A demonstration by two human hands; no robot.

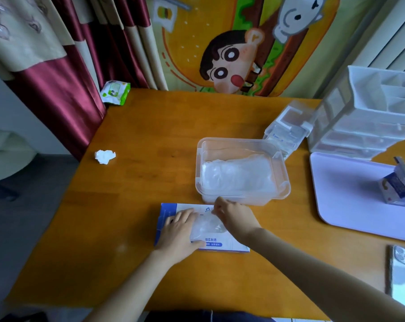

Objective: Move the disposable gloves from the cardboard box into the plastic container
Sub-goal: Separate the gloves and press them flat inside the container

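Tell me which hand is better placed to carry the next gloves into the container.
Right. The right hand pinches the gloves at the cardboard box opening, close to the plastic container. The left hand lies flat on the box, likely steadying it.

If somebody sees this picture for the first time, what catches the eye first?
The bright cartoon hanging behind the table draws the eye first. Next is the clear plastic container mid-table, with a pile of gloves inside. In front of it, the left hand presses on the cardboard box while the right hand pinches a clear glove at its opening.
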